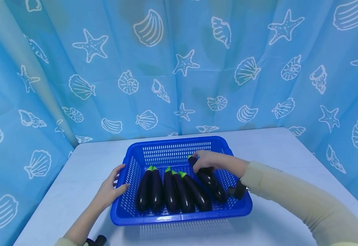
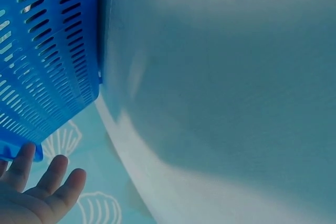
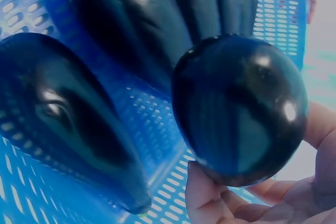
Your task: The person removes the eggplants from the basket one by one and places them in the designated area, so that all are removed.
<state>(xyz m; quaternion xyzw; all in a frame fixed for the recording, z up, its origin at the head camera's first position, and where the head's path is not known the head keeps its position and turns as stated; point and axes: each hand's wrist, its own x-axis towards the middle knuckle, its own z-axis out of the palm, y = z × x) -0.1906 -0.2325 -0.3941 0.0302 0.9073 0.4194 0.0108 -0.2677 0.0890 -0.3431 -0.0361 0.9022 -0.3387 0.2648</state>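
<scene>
A blue plastic basket [image 1: 219, 216] with slotted walls holds several dark, glossy eggplants [image 1: 170, 194], lying side by side with their green stem ends toward the back. At the basket's right part, my right hand [image 1: 206, 160] grips one eggplant [image 1: 206, 178] near its stem end; the right wrist view shows the rounded end of this eggplant [image 3: 239, 114] pointing at the camera. Another eggplant [image 3: 58, 108] lies beside it against the basket's right side. My left hand [image 1: 109, 188] is at the basket's left rim, its fingers [image 2: 20, 166] extended and a fingertip touching the rim.
The basket stands on a white-covered table [image 1: 83, 171]. Blue curtains [image 1: 179, 92] printed with white shells and starfish hang behind the table and along both sides. A dark device [image 1: 238, 190] is strapped at my right wrist.
</scene>
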